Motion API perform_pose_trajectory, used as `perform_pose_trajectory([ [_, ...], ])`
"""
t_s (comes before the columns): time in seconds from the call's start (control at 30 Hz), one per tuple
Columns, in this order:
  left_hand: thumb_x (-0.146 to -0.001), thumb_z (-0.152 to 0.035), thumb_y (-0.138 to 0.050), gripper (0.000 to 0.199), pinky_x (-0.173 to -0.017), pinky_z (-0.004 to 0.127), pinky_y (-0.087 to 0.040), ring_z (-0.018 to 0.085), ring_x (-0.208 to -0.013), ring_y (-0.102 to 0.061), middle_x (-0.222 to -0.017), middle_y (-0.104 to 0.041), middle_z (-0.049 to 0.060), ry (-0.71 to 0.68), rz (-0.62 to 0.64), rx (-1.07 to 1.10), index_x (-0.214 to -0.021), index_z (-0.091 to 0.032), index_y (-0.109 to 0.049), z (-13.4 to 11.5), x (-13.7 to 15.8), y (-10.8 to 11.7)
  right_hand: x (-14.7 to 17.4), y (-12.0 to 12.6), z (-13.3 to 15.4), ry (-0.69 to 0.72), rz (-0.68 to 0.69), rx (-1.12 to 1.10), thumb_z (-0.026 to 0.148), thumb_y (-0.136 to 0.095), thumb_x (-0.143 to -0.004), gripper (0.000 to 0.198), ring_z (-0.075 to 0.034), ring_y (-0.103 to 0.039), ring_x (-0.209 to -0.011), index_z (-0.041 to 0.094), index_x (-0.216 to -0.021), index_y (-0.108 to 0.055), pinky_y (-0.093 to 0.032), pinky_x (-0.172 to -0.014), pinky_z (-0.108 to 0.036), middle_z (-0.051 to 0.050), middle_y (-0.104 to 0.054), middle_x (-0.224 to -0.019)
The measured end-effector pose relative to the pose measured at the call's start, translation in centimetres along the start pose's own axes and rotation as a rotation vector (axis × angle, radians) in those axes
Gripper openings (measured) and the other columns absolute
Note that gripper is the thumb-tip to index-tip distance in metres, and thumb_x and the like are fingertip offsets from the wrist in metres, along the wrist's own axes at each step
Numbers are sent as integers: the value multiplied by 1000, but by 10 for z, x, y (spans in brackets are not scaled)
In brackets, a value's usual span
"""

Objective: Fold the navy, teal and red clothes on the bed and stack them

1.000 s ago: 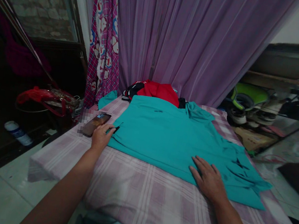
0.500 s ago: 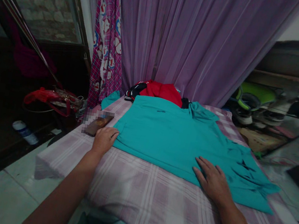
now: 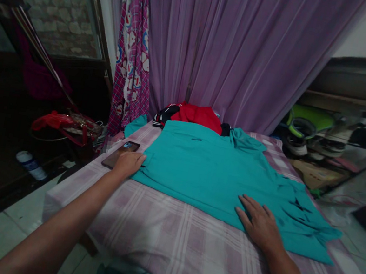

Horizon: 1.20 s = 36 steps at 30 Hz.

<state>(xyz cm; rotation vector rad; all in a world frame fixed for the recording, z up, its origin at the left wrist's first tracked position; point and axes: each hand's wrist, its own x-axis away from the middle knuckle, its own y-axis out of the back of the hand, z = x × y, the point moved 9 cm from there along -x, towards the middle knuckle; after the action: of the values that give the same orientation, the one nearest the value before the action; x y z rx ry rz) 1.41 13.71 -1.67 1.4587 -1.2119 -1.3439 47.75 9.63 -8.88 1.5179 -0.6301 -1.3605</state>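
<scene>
- One teal garment [image 3: 195, 167] is lying spread on checked cloth [image 3: 167, 228].
- Left hand [image 3: 127, 164], having just shifted slightly forward, is still working its left edge; whether it is pinching, I cannot tell.
- Right hand [image 3: 261, 224] is resting flat on its near side, gripping nothing.
- Phone [image 3: 112, 157] is lying to its left.

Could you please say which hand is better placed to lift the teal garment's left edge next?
Likely the left hand, whose fingers are at that edge; the right hand rests farther along the teal garment.
</scene>
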Motion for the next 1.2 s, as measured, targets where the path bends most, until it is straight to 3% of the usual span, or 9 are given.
perform_pose_trajectory([
  [0.13,-98,-41,-33,48,-112,48,-33,27,-137,-45,-146,-53,11,1,-21,28,-136,-22,-56,-10,-11,-16,0,0,-1,-8,14,6,50,-37,-95,50,-28,-56,-126,24,-129,-63,-39,-105,-54,-9,-63,-135],
  [0.3,-98,-49,-31,59,-116,59,-20,30,-147,-29,-158,-35,12,19,178,-20,-149,-22,-39,-22,-11,-58,0,1,1,-4,26,11,48,-38,-95,50,-28,-56,-125,23,-130,-62,-39,-106,-54,-10,-63,-135],
  [0.43,-97,-52,-30,61,-117,61,-16,31,-147,-29,-158,-36,11,-19,228,-79,-149,-22,-39,-25,-13,-53,0,1,1,1,4,11,48,-37,-95,50,-28,-57,-125,23,-130,-63,-40,-105,-55,-10,-63,-134],
  [0.57,-98,-53,-26,64,-119,59,-16,29,-149,-24,-159,-32,10,-46,118,-118,-152,-20,-33,-25,-1,-37,0,-1,0,0,-4,6,49,-37,-95,49,-28,-57,-124,24,-128,-63,-41,-104,-55,-10,-64,-133],
  [0.7,-97,-54,-27,67,-118,58,-19,28,-149,-25,-161,-28,10,-41,114,-119,-154,-19,-28,-22,19,-46,1,1,2,-2,-11,5,49,-37,-95,49,-27,-57,-124,25,-130,-63,-39,-106,-54,-9,-63,-134],
  [0.83,-96,-51,-37,61,-117,59,-22,28,-144,-35,-157,-37,10,-33,142,-35,-149,-20,-39,-17,18,-47,0,2,3,-5,-1,9,48,-38,-95,48,-27,-56,-125,27,-130,-62,-40,-105,-54,-9,-63,-134],
  [1.0,-89,-46,-54,42,-106,44,-41,27,-119,-60,-125,-69,10,3,-66,65,-120,-20,-65,0,16,-14,1,1,2,5,-9,14,48,-38,-95,48,-27,-56,-125,27,-131,-62,-40,-105,-53,-9,-63,-135],
  [1.2,-90,-40,-51,27,-95,38,-46,25,-104,-65,-105,-74,7,-10,-139,112,-95,-24,-71,4,25,-4,2,-1,0,4,-12,13,49,-37,-95,48,-27,-57,-125,26,-130,-62,-40,-105,-52,-9,-63,-134],
])
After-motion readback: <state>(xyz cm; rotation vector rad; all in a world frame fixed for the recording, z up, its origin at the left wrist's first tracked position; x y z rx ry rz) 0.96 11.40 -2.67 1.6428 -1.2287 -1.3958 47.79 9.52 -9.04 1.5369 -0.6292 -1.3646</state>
